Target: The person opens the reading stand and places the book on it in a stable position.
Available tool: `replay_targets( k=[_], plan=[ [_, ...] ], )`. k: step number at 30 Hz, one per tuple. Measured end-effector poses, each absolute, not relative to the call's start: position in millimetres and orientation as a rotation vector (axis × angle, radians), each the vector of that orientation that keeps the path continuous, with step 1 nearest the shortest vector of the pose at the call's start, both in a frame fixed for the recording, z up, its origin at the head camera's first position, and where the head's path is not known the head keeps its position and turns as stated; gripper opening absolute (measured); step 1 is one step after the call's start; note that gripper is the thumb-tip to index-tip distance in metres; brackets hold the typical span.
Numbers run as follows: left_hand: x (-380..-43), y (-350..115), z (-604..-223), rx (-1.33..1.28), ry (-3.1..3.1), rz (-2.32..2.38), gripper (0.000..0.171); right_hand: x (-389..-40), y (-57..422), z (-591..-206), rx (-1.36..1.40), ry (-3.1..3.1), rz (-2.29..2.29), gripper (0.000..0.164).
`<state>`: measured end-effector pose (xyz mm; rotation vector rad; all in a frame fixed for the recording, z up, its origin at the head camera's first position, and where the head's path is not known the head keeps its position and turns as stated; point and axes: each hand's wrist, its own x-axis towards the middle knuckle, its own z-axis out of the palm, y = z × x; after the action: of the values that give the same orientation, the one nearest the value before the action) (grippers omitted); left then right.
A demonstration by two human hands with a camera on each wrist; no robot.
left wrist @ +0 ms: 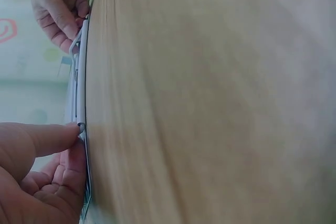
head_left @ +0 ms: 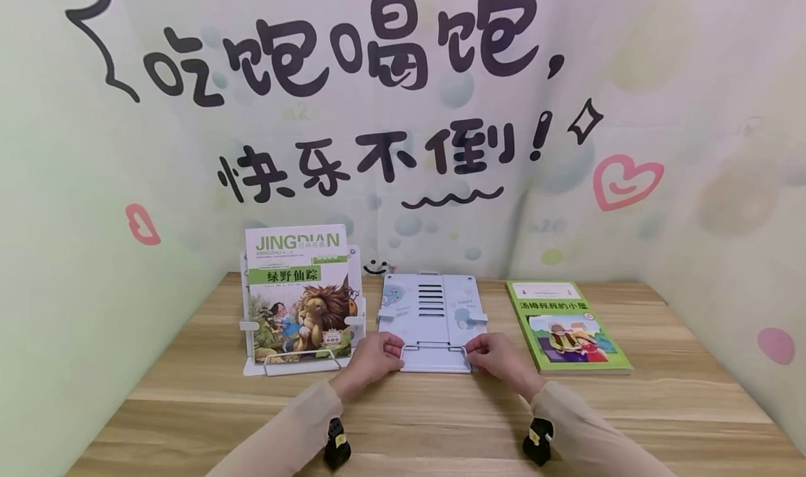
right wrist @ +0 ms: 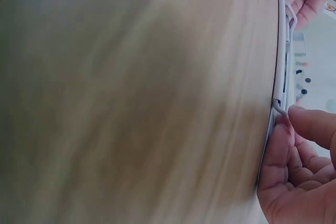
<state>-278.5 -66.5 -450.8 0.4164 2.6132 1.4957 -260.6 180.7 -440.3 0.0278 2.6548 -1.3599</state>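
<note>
Book stand (head_left: 432, 326) lying flat, hands (head_left: 376, 357) (head_left: 501, 359) pinching both ends of its wire bar (right wrist: 280, 108), forearms (head_left: 286, 428) (head_left: 595, 428) angled inward

On the clock face of your head view, you read two lines in big black characters at 12 o'clock on the backdrop cloth (head_left: 434, 106): 吃饱喝饱, and, just beneath, 快乐不倒! At 8 o'clock, the lion book (head_left: 302, 302) shows you JINGDIAN in green, with 经典名著 in small characters set over it, MINGZHU below that, and the title 绿野仙踪 on a green band. At 4 o'clock, the green book (head_left: 567, 333) carries 汤姆叔叔的小屋. At 6 o'clock, the book stand (head_left: 431, 330) bears tiny lettering; you can make out HAPPY at its right, while its other words are too small to tell.
</note>
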Motion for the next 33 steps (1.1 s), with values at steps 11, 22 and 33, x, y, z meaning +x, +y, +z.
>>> replay_targets(
  k=[11,22,33],
  plan=[
    [-279,-69,-449,0.479,2.624,1.384,0.022,-258,178,-444,-0.045,2.651,-1.399,0.013],
    [-279,-73,-448,0.799,2.752,1.211,0.017,-261,187,-447,-0.424,2.643,-1.381,0.018],
    [-277,-74,-446,0.905,2.787,1.143,0.022,-259,195,-446,-0.609,2.626,-1.323,0.017]
  ],
)
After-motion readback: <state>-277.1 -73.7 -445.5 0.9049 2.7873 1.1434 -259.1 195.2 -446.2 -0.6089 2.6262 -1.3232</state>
